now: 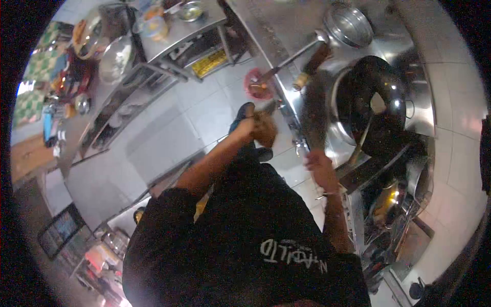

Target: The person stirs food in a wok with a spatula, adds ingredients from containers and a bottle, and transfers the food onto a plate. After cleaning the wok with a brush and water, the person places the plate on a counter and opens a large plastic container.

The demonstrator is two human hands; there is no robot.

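My left hand (263, 129) is raised in front of my body, its fingers curled and blurred. Something small and dark shows at its far side, but I cannot make out what it is. My right hand (321, 166) reaches to the front edge of the steel stove, beside the metal gas valves (300, 147). Its fingers are bent, and blur hides whether they grip a valve. To the right of that hand, a large black wok (378, 77) sits on the burner, with a long-handled ladle or turner (366, 130) resting in it.
A steel pan (349, 25) stands at the stove's far end, near a long-handled ladle (302, 51). A pink basket (255, 84) is below the stove's edge. At far left, a steel table (179, 33) carries bowls. Utensils and a metal pot (386, 202) crowd the right.
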